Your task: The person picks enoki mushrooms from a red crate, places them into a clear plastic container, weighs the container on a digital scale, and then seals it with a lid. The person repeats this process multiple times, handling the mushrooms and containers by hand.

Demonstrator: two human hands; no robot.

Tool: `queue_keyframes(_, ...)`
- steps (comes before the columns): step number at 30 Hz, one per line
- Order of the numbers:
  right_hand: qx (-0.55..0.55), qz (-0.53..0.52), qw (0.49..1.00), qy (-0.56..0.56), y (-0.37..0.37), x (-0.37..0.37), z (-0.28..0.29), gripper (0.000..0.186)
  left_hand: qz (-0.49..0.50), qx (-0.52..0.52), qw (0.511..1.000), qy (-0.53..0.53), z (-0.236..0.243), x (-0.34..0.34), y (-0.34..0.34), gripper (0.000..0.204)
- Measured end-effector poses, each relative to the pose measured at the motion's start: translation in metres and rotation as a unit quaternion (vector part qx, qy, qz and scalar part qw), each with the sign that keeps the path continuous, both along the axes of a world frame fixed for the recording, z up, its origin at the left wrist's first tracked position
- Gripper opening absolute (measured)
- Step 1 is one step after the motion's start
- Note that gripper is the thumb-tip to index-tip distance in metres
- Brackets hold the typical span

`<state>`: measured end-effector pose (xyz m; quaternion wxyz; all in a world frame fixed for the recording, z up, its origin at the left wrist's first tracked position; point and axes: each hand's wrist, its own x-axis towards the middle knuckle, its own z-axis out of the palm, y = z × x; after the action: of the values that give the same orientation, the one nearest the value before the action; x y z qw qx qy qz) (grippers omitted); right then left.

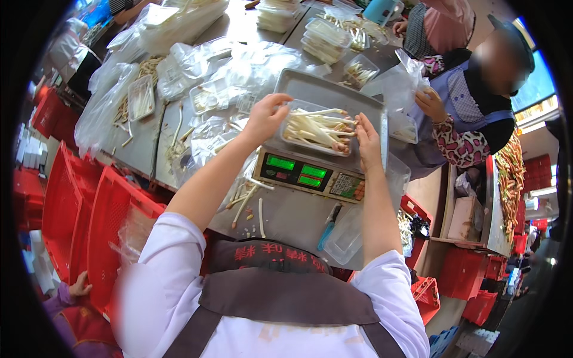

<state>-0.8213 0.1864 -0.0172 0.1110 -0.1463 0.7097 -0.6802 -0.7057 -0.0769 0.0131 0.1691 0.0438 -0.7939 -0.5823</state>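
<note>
My left hand grips the upper left corner of a clear plastic container, and my right hand holds its right side, fingers bent at the rim. Long white stems with brownish tips fill the container, which is over the steel pan of a digital scale with lit green displays. Below the scale lie a knife with a blue part and a clear lid. Loose stems lie left of them.
The steel table holds plastic bags and stacked containers. Red crates stand at lower left. A co-worker at right holds a clear bag. Other people appear top right, top left and lower left. A stem-laden bench is far right.
</note>
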Motion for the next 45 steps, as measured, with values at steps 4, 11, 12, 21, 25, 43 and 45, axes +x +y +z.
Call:
queue_keyframes(4, 0.011, 0.021, 0.998, -0.062, -0.024, 0.023, 0.022, 0.046, -0.039, -0.037, 0.998, -0.025, -0.008, -0.013, 0.01, 0.043)
queue_keyframes(11, 0.13, 0.023, 0.974, 0.185, -0.019, 0.012, -0.007, 0.05, -0.066, -0.14, 0.987, -0.04, -0.012, -0.023, 0.02, 0.042)
queue_keyframes(12, 0.115, 0.024, 0.979, 0.165, -0.012, 0.005, -0.016, 0.049, -0.073, -0.15, 0.985, -0.036, -0.013, -0.025, 0.019, 0.04)
queue_keyframes(21, 0.171, -0.013, 0.943, 0.285, -0.032, 0.024, 0.032, 0.044, -0.006, -0.2, 0.978, 0.06, -0.017, -0.026, 0.016, 0.03)
queue_keyframes(25, 0.121, -0.042, 0.964, 0.232, -0.017, -0.018, 0.036, 0.031, 0.024, -0.165, 0.983, 0.082, 0.01, -0.004, 0.014, 0.028)
queue_keyframes(43, 0.709, 0.05, 0.677, 0.192, -0.081, -0.297, -0.019, 0.038, 0.053, 0.143, 0.988, -0.03, 0.039, 0.084, -0.02, 0.019)
queue_keyframes(45, 0.729, 0.041, 0.666, 0.153, -0.084, -0.298, -0.023, 0.037, 0.056, 0.145, 0.987, -0.035, 0.035, 0.079, -0.021, 0.019)
